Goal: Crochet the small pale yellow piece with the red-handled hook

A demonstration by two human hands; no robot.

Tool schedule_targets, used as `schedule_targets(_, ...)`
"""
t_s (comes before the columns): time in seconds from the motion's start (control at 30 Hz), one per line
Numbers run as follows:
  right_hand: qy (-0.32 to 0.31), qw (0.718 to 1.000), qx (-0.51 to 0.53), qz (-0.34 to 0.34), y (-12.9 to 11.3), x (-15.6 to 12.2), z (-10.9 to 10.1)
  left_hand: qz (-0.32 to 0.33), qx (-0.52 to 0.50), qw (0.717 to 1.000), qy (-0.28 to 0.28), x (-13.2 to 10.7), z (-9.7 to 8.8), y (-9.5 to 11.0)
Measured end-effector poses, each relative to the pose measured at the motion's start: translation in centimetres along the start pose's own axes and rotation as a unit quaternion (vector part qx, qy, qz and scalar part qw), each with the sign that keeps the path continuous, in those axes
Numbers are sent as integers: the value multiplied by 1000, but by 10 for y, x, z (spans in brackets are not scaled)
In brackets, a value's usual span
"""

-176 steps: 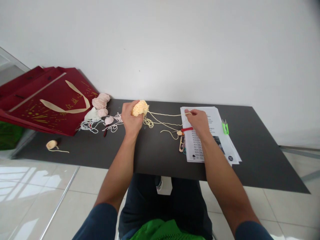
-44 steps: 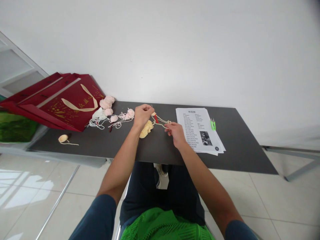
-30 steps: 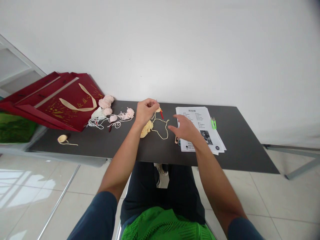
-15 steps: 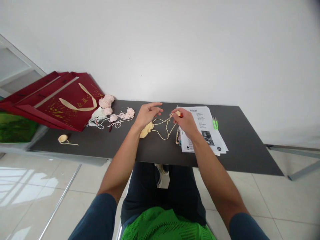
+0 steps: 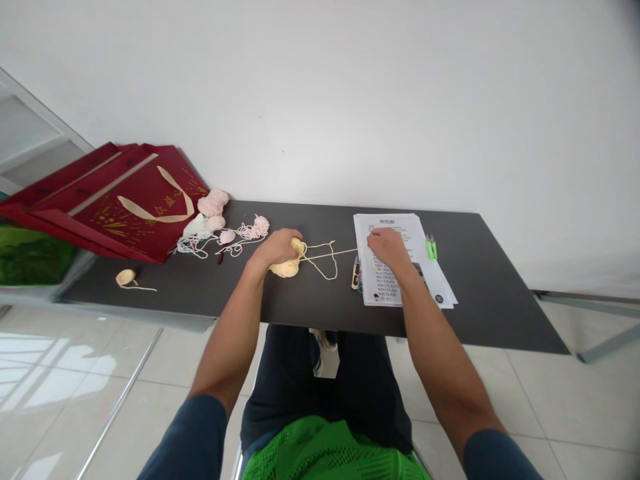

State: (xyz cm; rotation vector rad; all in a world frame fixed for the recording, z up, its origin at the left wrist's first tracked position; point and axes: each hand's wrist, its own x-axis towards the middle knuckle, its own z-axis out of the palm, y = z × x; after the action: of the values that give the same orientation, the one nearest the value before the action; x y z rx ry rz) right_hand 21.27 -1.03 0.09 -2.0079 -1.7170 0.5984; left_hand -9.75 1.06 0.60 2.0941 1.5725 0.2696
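My left hand point(image 5: 281, 246) is closed on the ball of pale yellow yarn point(image 5: 286, 269) on the dark table; its fingertips are partly hidden by the yarn. From the ball a yellow strand runs nearly straight to my right hand point(image 5: 387, 245), which is a closed fist above the printed sheets point(image 5: 376, 293). What else lies inside that fist is hidden. A slack loop of the same yarn rests on the table between my hands.
Green snips point(image 5: 431, 248) lie on the sheets' right side, and a small cutter-like tool point(image 5: 355, 273) at their left edge. Pink and white yarn balls point(image 5: 213, 202), a red gift bag point(image 5: 135, 207) and a small cream crocheted piece point(image 5: 126, 277) sit left on the table point(image 5: 500, 293).
My right hand has moved right over the sheets, drawing the strand straighter. My left hand has come down and left from open fingers onto the yellow yarn ball.
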Motion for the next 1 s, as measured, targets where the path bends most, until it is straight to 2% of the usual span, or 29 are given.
schedule_targets(0.07, -15, 998, -55, 11, 3, 0, 6, -15, -23, 999, 44, 0, -5, 3)
schedule_targets(0.13, -27, 995, -97, 18, 4, -2, 12, -58, -125, 987, 87, 0, -9, 4)
schedule_targets(0.27, -42, 988, -151, -13, 6, -10, 24, -116, -363, 914, 139, 2, -12, 4)
schedule_targets(0.37, -37, 984, -172, -40, 6, -15, 31, -133, -415, 885, 165, 6, -8, 3)
schedule_targets(0.53, -35, 981, -179, -70, 7, -16, 32, -145, -400, 886, 184, 11, 6, 3)
schedule_targets(0.63, 3, 984, -138, -116, -4, -18, 31, -131, -380, 895, 192, 13, 16, 6)
schedule_targets(0.67, 28, 983, -82, -159, -10, -19, 32, -125, -377, 897, 193, 14, 19, 9)
schedule_targets(0.7, 23, 975, -11, -219, -19, -20, 34, -118, -377, 899, 191, 14, 22, 12)
schedule_targets(0.73, 2, 963, 52, -263, -27, -21, 38, -112, -380, 899, 187, 15, 25, 15)
schedule_targets(0.8, -45, 947, 107, -299, -44, -22, 47, -100, -395, 897, 168, 16, 31, 23)
schedule_targets(0.9, -88, 949, 114, -280, -57, -19, 60, -79, -412, 896, 146, 17, 33, 26)
schedule_targets(1.0, -68, 956, 153, -242, -53, -11, 64, -83, -384, 904, 168, 17, 25, 12)
